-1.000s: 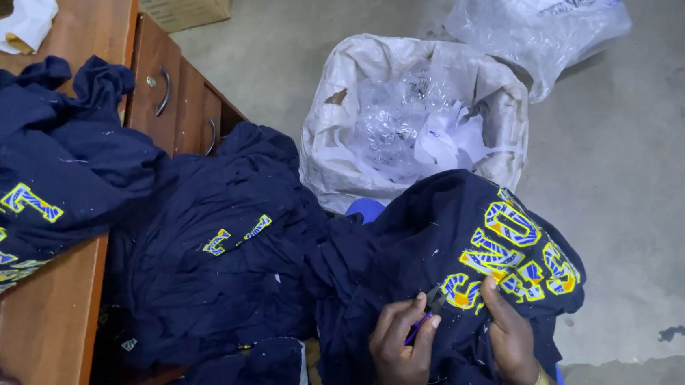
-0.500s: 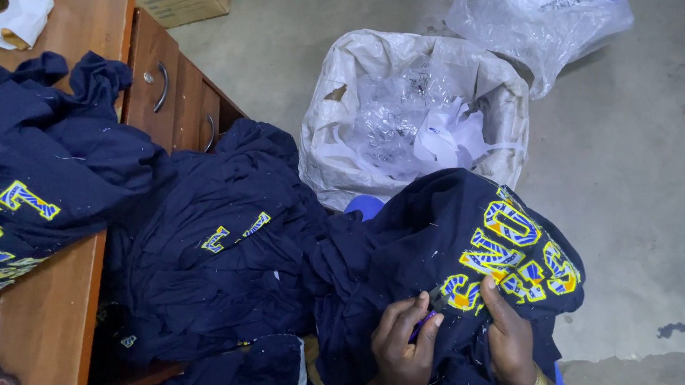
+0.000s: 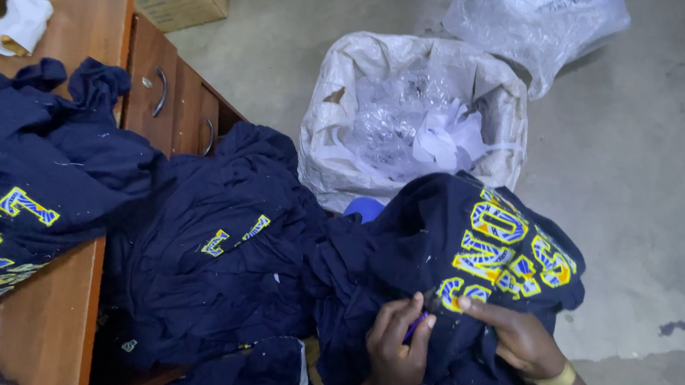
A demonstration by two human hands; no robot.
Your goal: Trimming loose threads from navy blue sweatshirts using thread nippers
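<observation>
Cloth, a navy shirt [image 3: 454,265] with yellow and blue letters, lies bunched over the person's lap. The left hand [image 3: 396,351] pinches a small purple tool [image 3: 416,325] against it; the right hand [image 3: 517,338] presses its fingers flat on the cloth by the letters. More navy shirts [image 3: 209,252] trail onto the wooden counter [image 3: 43,322]; a white sack [image 3: 410,122] of scraps stands behind

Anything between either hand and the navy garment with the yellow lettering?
Nothing visible. Both the left hand and right hand already rest on the navy garment, beside the yellow lettering. The left hand pinches a small purple tool against the cloth.
</observation>
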